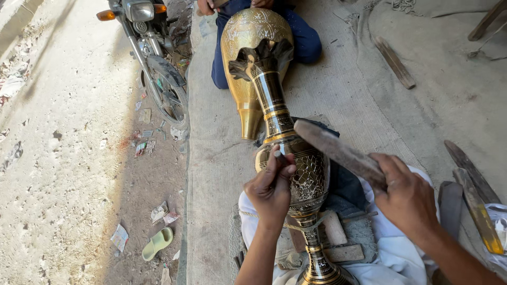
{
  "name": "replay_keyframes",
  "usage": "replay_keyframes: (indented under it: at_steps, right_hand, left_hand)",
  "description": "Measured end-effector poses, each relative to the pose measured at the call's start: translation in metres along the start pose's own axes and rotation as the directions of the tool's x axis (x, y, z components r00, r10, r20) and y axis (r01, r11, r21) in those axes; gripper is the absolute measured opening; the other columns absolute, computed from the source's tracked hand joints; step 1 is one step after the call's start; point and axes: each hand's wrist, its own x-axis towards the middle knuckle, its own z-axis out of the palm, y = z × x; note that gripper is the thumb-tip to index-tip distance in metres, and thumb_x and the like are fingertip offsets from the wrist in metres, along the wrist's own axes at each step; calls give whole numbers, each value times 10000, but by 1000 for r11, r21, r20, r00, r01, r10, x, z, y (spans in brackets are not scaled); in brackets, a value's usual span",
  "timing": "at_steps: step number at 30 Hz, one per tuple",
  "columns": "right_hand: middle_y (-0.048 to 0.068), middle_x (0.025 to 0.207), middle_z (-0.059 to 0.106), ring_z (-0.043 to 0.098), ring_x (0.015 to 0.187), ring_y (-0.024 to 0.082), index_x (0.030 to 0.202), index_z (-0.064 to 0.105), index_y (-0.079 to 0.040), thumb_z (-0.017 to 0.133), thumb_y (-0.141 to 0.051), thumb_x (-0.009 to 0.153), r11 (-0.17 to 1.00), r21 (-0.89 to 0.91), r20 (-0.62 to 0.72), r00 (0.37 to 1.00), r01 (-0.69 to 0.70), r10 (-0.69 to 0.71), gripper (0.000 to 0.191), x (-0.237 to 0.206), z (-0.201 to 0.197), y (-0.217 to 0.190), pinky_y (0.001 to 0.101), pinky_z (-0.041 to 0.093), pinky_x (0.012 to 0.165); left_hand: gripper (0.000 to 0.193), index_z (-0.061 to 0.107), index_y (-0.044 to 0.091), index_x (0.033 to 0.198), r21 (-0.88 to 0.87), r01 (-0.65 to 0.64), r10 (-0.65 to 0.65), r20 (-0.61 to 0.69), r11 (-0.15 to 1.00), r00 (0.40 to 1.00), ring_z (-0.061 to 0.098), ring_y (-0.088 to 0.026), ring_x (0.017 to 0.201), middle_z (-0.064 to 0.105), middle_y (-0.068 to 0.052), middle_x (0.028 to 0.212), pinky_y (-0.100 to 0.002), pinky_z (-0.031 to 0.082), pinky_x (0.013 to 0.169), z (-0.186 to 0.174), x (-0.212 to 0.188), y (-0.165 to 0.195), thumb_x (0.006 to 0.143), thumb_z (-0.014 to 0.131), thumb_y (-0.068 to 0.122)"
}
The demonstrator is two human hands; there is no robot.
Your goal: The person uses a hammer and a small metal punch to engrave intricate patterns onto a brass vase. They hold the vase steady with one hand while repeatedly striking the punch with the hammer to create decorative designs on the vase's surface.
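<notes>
Two hands at work on one tall brass vase (296, 169), which lies tilted across the person's lap, fluted mouth pointing away, foot toward the camera. Left hand (272, 190): fingers pinched around a thin metal chisel (278, 155), tip set against the engraved belly of the vase. Right hand (404, 195): clenched on the near end of a wooden mallet (338, 150), a worn flat stick held raised above the vase, its far end over the neck. Vase surface: dark bands alternating with gold, lattice pattern on the belly. Beyond it a second vase (248, 58), plain gold with fine engraving, mouth toward the camera, rests against another person (306, 37) seated in blue trousers. Both sit on a grey woven mat (216, 158). Left of the mat: dusty ground, a parked motorcycle (153, 53), a pale green sandal (157, 243), paper scraps. Right of the lap: flat metal tools (478, 203) lying on the ground
</notes>
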Motion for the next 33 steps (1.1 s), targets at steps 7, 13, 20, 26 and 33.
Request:
replay_keyframes:
  at_steps: [7, 13, 20, 26, 33]
  right_hand:
    - [-42, 986, 760, 639, 574, 139, 1345, 668, -231, 762, -61, 754, 854, -393, 127, 941, 339, -315, 622, 68, -40, -40, 363, 511, 595]
    - [-36, 898, 741, 669, 736, 135, 1164, 656, -191, 750, -103, 836, 839, 512, 71, 964, 186, -257, 353, 112, -65, -83, 340, 556, 656]
    - [26, 897, 763, 733, 785, 214, 1210, 687, -230, 724, -83, 737, 881, -145, 154, 890, 450, -429, 497, 117, -71, -105, 455, 551, 854]
    - [47, 870, 764, 736, 759, 234, 1186, 694, -186, 777, -102, 765, 923, -44, 120, 920, 381, -374, 438, 110, -59, -113, 492, 547, 739]
    - [30, 828, 738, 716, 754, 210, 1182, 687, -166, 761, -109, 781, 938, 86, 89, 935, 337, -344, 411, 110, -47, -109, 451, 541, 689]
  left_hand:
    - [455, 676, 3, 1324, 15, -87, 87, 14, 996, 996, 752, -95, 883, 790, -99, 994, -247, 614, 852, -9, 0, -6, 909, 646, -182]
    - [495, 662, 12, 1345, 149, -130, 140, -58, 980, 988, 771, -101, 911, 802, -104, 977, -256, 620, 868, -12, -4, -6, 885, 657, -170]
    - [512, 658, 15, 1358, 137, -128, 141, -93, 982, 986, 761, -110, 913, 798, -106, 982, -254, 611, 871, -10, -8, -9, 882, 684, -173]
    - [494, 665, 6, 1346, 134, -146, 160, -101, 980, 982, 761, -112, 910, 798, -114, 976, -255, 617, 866, -14, -10, -18, 888, 692, -178]
    - [472, 646, -32, 1338, 102, -177, 187, -100, 979, 977, 772, -144, 956, 790, -141, 1001, -286, 636, 883, -17, -12, -31, 898, 635, -202]
